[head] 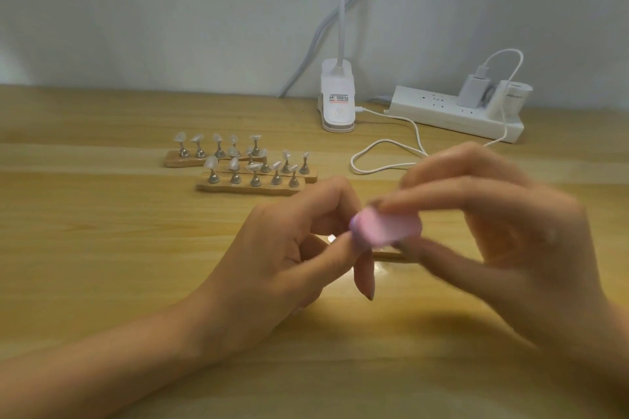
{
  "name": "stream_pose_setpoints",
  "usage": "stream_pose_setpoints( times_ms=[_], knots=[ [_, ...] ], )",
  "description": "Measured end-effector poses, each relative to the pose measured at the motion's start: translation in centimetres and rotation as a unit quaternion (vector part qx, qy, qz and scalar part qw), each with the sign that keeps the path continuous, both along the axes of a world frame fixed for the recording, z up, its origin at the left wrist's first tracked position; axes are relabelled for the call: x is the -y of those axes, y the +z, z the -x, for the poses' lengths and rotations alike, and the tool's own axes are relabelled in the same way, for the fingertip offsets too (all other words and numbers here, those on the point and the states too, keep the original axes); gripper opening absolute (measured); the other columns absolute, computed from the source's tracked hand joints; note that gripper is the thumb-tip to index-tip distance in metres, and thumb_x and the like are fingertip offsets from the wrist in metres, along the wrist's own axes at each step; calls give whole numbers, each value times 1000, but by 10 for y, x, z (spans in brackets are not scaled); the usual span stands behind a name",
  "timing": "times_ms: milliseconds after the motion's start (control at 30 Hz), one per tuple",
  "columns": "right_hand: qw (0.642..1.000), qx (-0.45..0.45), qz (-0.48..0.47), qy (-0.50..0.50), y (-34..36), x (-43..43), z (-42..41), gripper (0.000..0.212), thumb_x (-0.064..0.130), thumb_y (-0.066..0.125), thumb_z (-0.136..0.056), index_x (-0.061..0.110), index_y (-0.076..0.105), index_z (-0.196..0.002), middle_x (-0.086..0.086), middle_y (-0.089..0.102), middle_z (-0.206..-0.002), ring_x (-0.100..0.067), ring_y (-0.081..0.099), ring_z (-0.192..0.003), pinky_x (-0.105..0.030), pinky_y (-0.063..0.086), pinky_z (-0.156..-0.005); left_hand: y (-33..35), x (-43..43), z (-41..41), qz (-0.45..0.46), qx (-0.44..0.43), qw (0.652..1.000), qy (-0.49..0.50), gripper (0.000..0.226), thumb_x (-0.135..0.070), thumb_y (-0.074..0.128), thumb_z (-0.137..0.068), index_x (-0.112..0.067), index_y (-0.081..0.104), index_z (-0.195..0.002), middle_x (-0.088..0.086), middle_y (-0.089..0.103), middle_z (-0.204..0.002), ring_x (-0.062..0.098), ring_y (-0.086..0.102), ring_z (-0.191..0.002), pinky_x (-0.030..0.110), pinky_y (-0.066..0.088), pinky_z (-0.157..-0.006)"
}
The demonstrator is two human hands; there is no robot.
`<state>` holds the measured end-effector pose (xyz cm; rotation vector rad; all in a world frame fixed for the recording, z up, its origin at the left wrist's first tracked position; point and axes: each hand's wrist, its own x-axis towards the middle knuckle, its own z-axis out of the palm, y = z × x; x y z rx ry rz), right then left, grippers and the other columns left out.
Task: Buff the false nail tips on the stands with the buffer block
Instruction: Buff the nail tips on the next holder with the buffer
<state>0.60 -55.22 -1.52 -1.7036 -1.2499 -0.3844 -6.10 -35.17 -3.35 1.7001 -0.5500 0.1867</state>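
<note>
The right hand [493,241] (blurred) grips the pink buffer block [386,228] between thumb and fingers above the counter [102,248]. The block's end meets the left hand [289,248], whose thumb and forefinger pinch a small glinting piece [332,239]. Farther back, wooden stands [245,189] carry false nail tips [211,161], well apart from both hands, near a clip lamp [337,102].

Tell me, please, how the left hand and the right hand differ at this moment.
The right hand grips the pink buffer block and looks motion-blurred; the left hand is sharp and seems to pinch a small shiny item, mostly hidden. Both have curled fingers and meet over the wooden table.
</note>
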Motion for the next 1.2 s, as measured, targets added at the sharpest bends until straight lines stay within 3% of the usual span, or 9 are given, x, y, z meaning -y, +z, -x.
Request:
stream_pose_setpoints(
  times_ms=[233, 367, 500, 600, 733, 867, 1000, 1133, 1200],
  knots=[
    [999, -24, -20, -26, -6, 1, -8, 24, 15, 73, -86, 15, 69, -109, -5, 64, -105, -26, 65, -102, -35, 51, -88, 0, 1, 2, 12, 9, 1000, -6, 11, -27, 53, -95, -22, 50, -85, -6, 70, -69, 3, 32, -34, 11, 27, -40],
    [995, -76, -65, -14, -3, 3, -7, 27, 13, 72, -87, 16, 66, -113, -6, 66, -107, -25, 66, -100, -31, 52, -92, 0, 0, 1, 30, 2, 999, -22, 15, -26, 51, -97, -14, 51, -90, -3, 70, -73, 6, 34, -36, 14, 30, -41],
    [1000, -7, -26, 3, -4, -2, -4, 24, 13, 73, -88, 14, 67, -110, -6, 64, -106, -28, 65, -99, -38, 52, -86, 0, 0, -1, 36, -4, 999, -34, 11, -24, 48, -98, -18, 51, -90, 9, 70, -80, 6, 36, -34, 16, 31, -40],
    [999, -26, -35, -9, -3, -1, -3, 24, 11, 73, -88, 15, 66, -112, -4, 64, -107, -24, 66, -102, -38, 53, -90, 0, 0, -2, 39, -14, 999, -33, 10, -23, 49, -100, -19, 52, -92, 5, 68, -76, 8, 35, -32, 13, 30, -39],
    [1000, 27, -9, 4, -5, -4, 2, 20, 17, 73, -89, 23, 70, -109, 0, 66, -105, -24, 66, -100, -35, 51, -85, -1, -1, -4, 54, -21, 998, -24, 10, -24, 51, -97, -17, 50, -91, 6, 67, -73, 6, 35, -31, 13, 28, -38],
    [997, -35, -50, -39, -2, 3, -12, 24, 6, 71, -91, 16, 66, -112, -4, 64, -107, -28, 66, -100, -46, 54, -92, 0, -1, -3, 53, -22, 998, -21, 11, -23, 53, -102, -19, 52, -91, 2, 67, -74, 8, 33, -30, 12, 28, -37],
    [998, 65, -6, -9, -2, -3, -3, 23, 17, 72, -91, 19, 67, -112, -1, 64, -107, -23, 65, -102, -37, 51, -87, 0, 0, -2, 35, -11, 999, -19, 15, -26, 51, -100, -14, 48, -90, 1, 67, -72, 6, 36, -31, 12, 28, -38],
    [998, -3, -41, -38, 0, 3, -13, 24, 9, 72, -91, 17, 64, -112, -3, 63, -108, -23, 64, -101, -42, 53, -90, 1, 1, 1, 44, -21, 999, -14, 13, -27, 50, -97, -15, 52, -91, 0, 67, -71, 7, 34, -31, 13, 28, -38],
    [999, 28, -36, -1, -1, 2, -8, 17, 15, 72, -92, 18, 68, -108, -2, 63, -106, -25, 64, -101, -39, 51, -88, 2, 1, 1, 43, -20, 999, -7, 16, -29, 52, -95, -15, 51, -89, -1, 66, -67, 5, 34, -32, 12, 28, -38]
  ],
)
